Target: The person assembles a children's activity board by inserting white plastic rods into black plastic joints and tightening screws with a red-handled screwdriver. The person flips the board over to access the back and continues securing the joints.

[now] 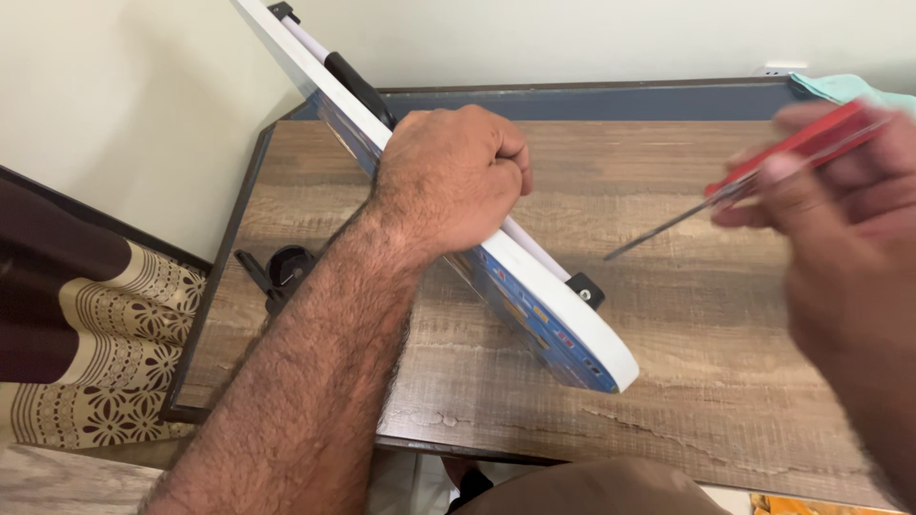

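The right hand (840,219), blurred and closest to the lens, is closed around the red handle of a screwdriver (754,176), whose thin metal shaft slants down and left, its tip in the air above the wooden tabletop (687,381). The left hand (453,176) is wrapped in a full fist over the top edge of a white board (563,305), which stands on its long edge and runs diagonally from the far left corner toward the near middle of the table; its underside carries a blue printed face. A pale rod with a black grip runs along the board's upper side and ends in a small black bracket (585,289) just beyond the fist. The work looks to be at the approach stage: board steadied, tool brought in but well apart from the bracket. Seating the tip would call for a firm hold on the board and a slow, aimed approach. A black round fitting (286,270) lies on the table left of the forearm.
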